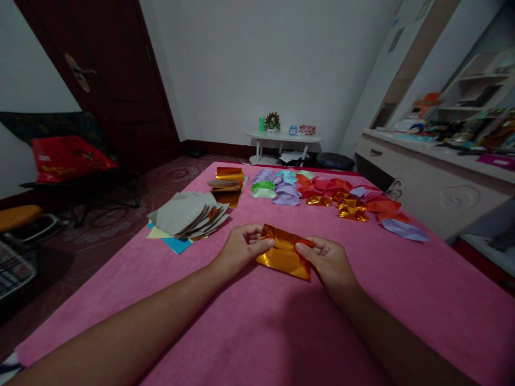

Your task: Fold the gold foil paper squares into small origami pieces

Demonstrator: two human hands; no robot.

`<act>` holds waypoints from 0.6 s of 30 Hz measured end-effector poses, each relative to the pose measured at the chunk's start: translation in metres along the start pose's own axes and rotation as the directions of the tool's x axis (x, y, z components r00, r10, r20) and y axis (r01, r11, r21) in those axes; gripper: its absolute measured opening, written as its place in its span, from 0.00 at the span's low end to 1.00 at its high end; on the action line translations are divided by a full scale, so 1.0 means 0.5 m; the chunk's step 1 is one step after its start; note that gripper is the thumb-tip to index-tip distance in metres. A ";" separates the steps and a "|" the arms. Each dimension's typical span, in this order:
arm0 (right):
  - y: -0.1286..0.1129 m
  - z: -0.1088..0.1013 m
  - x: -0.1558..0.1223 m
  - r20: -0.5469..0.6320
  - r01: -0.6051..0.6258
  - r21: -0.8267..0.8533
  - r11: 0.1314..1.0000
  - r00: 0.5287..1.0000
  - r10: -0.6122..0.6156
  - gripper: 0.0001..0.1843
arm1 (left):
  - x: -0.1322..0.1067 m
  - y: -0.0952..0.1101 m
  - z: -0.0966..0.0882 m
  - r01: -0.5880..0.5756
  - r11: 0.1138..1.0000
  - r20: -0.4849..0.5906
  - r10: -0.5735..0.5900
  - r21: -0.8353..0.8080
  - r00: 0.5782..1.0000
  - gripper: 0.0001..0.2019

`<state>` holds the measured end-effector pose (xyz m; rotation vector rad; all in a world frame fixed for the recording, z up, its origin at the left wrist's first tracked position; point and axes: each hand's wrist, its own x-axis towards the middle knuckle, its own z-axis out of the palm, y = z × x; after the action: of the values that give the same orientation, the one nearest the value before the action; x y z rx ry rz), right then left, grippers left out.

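A folded sheet of shiny gold foil paper (284,254) is held up in front of me, just over the pink cloth. My left hand (245,246) pinches its left edge, thumb on the near face and fingers behind. At the right edge, my right hand (328,260) grips it the same way. Creases cross the foil's face, and its upper rim looks darker. Beyond my left hand lies a fanned stack of grey-backed paper squares (185,212), with blue and yellow sheets (177,245) poking out beneath.
Farther back stands a pile of gold foil sheets (229,179). Folded paper pieces in purple (286,194), red (322,186), gold (352,206) and green (263,190) spread across the pink table (225,321). A low white table (281,136) is by the wall; a cabinet (434,182) stands right.
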<state>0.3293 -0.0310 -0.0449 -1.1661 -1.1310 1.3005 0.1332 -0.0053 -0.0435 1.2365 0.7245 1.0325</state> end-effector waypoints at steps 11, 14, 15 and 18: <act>-0.009 0.007 -0.008 0.004 0.071 -0.112 0.991 0.997 -0.071 0.17 | 0.010 0.000 -0.008 -0.062 0.997 -0.275 0.049 -0.041 0.960 0.13; -0.004 0.002 -0.004 -0.055 0.085 -0.058 0.995 0.995 -0.088 0.17 | 0.011 -0.002 -0.013 -0.057 0.995 -0.303 0.032 -0.076 0.952 0.13; -0.002 0.000 -0.002 -0.070 0.087 -0.032 0.996 0.994 -0.089 0.17 | 0.011 -0.003 -0.014 -0.057 0.996 -0.311 0.030 -0.075 0.950 0.13; 0.004 -0.004 0.001 -0.075 0.077 0.021 0.997 0.994 -0.075 0.17 | 0.011 -0.005 -0.014 -0.064 0.996 -0.299 0.042 -0.064 0.953 0.14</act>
<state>0.3309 -0.0307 -0.0471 -1.1344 -1.0925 1.1997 0.1297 0.0023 -0.0469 1.0526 0.8797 1.2966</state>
